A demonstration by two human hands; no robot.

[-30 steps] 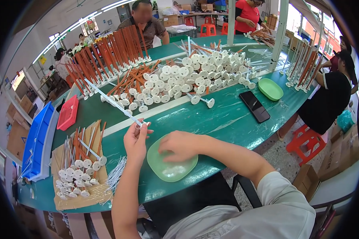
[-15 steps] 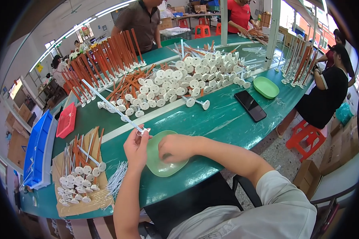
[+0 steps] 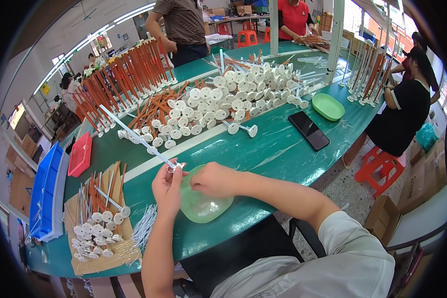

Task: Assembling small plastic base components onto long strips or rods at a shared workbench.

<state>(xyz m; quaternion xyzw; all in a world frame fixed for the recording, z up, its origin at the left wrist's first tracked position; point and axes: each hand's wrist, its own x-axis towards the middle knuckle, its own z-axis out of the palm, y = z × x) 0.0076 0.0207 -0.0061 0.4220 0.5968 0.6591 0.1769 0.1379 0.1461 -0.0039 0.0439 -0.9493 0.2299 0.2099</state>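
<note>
My left hand point(image 3: 167, 192) is closed around the lower end of a long pale strip point(image 3: 134, 134), which slants up and away to the left. A small white fitting shows at its end by my fingertips. My right hand point(image 3: 215, 180) hangs over the far part of a light green bowl point(image 3: 187, 210), fingers pinched together; whatever is in them is too small to make out. Small clear pieces lie in the bowl. Left of my forearm, a bundle of thin white ties point(image 3: 145, 226) rests beside a cardboard sheet point(image 3: 111, 263) bearing strips with white disc bases point(image 3: 98, 231).
A big heap of white disc-based strips point(image 3: 223, 99) covers the table's middle, with rows of upright brown strips point(image 3: 129, 72) behind. A phone point(image 3: 309, 130) and second green bowl point(image 3: 328, 107) lie right. Red tray point(image 3: 80, 154) and blue bin point(image 3: 48, 191) stand left. Co-workers are around the table.
My right hand has risen from inside the bowl toward its far rim, nearer my left hand. My left hand holds the strip almost still. The person across the table has shifted right.
</note>
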